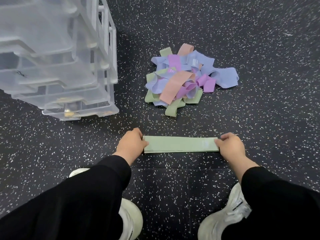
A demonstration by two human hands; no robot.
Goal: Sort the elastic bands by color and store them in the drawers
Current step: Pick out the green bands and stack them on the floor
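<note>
Pale green and flat on the speckled black floor [242, 101], a green band [180, 144] lies stretched left to right in the near middle, more green layers showing at its lower edge. The left hand [131, 143] grips its left end, fingers curled over the edge; the right hand [229, 146] pinches its right end, thumb on top. Beyond it, well apart, sits the tangled pile of bands [183, 82] in blue, purple, peach and green. Far left stands the clear plastic drawer unit [57, 63], its drawers pulled out in steps. Black sleeves and pale shoes [225, 217] fill the near edge.
</note>
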